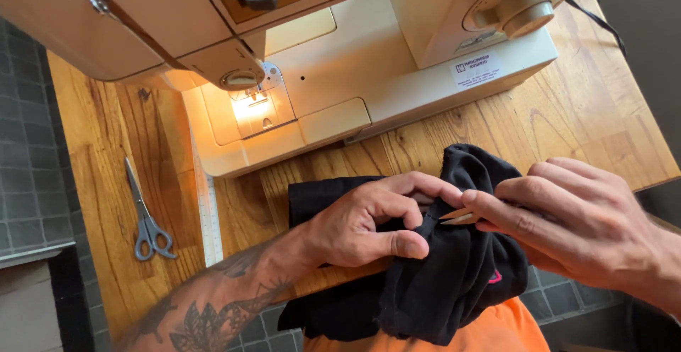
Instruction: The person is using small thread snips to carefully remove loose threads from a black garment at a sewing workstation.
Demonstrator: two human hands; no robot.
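Black fabric (440, 281), crumpled and matte, hangs off the wooden table (106, 146) edge at lower centre; your left hand (362, 224) pinches its fold, and your right hand (574, 217) grips a small pale tool (457, 216) against it.

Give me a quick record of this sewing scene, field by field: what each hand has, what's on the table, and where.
left hand: pinches the black fabric
right hand: holds a small pale tool, tip at the fabric
fabric: bunched, hanging over the table edge
sewing machine: behind the hands, its lamp lit
scissors: lying left of the machine, untouched
ruler: beside the scissors, along the machine's left end
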